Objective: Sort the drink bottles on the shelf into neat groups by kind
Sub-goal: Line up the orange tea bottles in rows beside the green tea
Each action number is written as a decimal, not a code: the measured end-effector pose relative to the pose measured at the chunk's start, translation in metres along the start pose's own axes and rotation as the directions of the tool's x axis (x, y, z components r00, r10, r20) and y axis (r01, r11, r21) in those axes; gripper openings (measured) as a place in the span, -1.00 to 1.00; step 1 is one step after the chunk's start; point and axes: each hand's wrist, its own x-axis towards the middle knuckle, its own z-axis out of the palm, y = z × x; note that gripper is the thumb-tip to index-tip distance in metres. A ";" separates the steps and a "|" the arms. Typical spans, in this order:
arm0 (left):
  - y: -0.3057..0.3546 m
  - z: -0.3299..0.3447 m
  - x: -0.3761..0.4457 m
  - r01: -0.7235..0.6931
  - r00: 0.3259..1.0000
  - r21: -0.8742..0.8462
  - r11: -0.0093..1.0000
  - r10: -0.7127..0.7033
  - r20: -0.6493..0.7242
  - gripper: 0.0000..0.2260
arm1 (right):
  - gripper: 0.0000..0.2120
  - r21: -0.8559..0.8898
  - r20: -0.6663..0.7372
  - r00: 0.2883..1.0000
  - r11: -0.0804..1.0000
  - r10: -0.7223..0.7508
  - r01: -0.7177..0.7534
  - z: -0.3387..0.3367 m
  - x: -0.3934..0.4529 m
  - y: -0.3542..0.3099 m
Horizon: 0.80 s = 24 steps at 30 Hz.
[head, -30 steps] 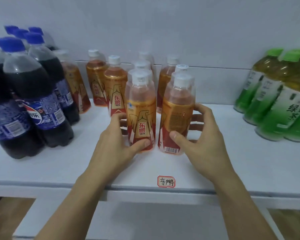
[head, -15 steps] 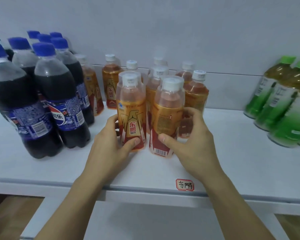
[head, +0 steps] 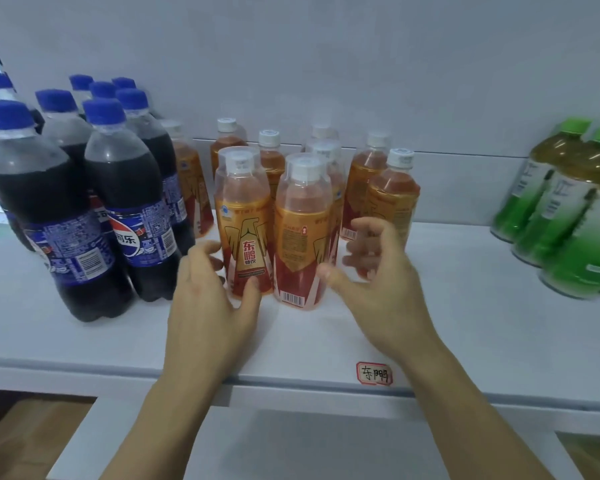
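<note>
A cluster of orange energy-drink bottles (head: 312, 188) is seen standing upright in the middle of the frame, on a white shelf (head: 465, 334). Two of them stand at the front: the front left orange bottle (head: 244, 223) shows its eagle label, and the front right orange bottle (head: 303, 233) shows its barcode; the two are just beside each other, nearly touching.

The left hand (head: 212, 303) is held at the lower left of the front left orange bottle, fingers loosely curved, with the thumb tip laid against the bottle's lower label (whether the other fingers touch it cannot be told). The right hand (head: 378, 285) is seen to the right of the front right orange bottle, fingers spread and curved; the thumb lies near that bottle's side, and a small gap seems to be left, so nothing is gripped by it.

At the left of the frame a group of dark cola bottles (head: 94, 188) with blue caps is standing, just beside the orange cluster. At the far right, well apart from it, green tea bottles (head: 568, 209) are grouped. A small red-edged handwritten tag (head: 374, 373) is stuck on the shelf's front edge, at lower centre-right.
</note>
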 end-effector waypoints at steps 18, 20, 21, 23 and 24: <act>0.125 0.093 0.008 -0.069 0.915 -0.056 0.996 0.085 0.394 -0.67 | -0.80 -0.484 0.403 0.907 0.812 -0.124 0.326 -0.121 0.151 -0.020; 0.130 0.105 0.019 0.020 0.902 -0.070 0.997 0.012 0.432 -0.40 | -0.80 -0.466 0.414 0.902 0.823 -0.122 0.325 -0.132 0.155 -0.013; 0.133 0.112 0.022 0.017 0.892 -0.060 0.998 0.012 0.452 -0.26 | -0.82 -0.440 0.421 0.898 0.838 -0.125 0.323 -0.137 0.157 -0.008; 0.141 0.124 0.027 -0.012 0.878 -0.027 1.000 0.024 0.479 -0.16 | -0.88 -0.387 0.453 0.883 0.866 -0.121 0.317 -0.146 0.161 0.000; 0.145 0.131 0.029 -0.010 0.873 -0.030 1.000 0.023 0.487 -0.20 | -0.86 -0.369 0.466 0.877 0.876 -0.116 0.312 -0.150 0.163 0.004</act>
